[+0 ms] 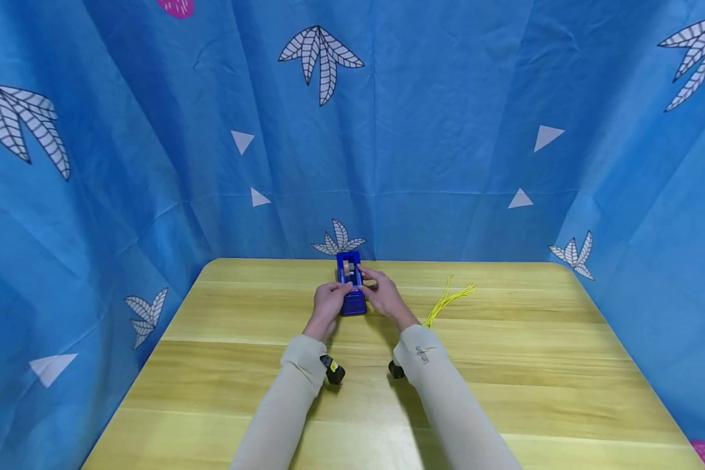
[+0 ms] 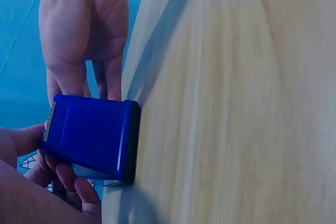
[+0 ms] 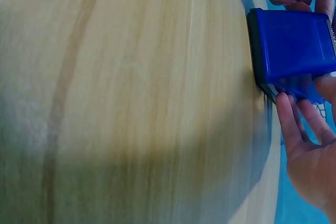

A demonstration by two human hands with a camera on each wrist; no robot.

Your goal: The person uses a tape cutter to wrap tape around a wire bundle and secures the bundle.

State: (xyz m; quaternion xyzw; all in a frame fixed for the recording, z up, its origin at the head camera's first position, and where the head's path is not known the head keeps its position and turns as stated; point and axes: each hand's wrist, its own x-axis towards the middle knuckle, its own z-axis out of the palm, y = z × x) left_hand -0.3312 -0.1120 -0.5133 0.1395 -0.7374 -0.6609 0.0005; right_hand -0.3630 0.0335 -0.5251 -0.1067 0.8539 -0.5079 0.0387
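Note:
A blue tape dispenser [image 1: 354, 305] with a roll of tape [image 1: 346, 268] inside stands near the table's far edge, its front end towards me. My left hand [image 1: 329, 301] is at its left side. In the left wrist view, that thumb lies at the serrated cutter [image 2: 49, 121] and the fingers curl along the side below it. My right hand [image 1: 383, 297] holds the dispenser from the right. Its fingertips [image 3: 283, 103] press against the side wall, with the thumb up by the cutter. Whether a tape end is pinched at the cutter, I cannot tell.
A loose bundle of yellow cords [image 1: 444, 301] lies on the wooden table [image 1: 534, 365], right of my right hand and partly behind the sleeve. A patterned blue curtain [image 1: 435, 130] hangs right behind the table's far edge and along both sides.

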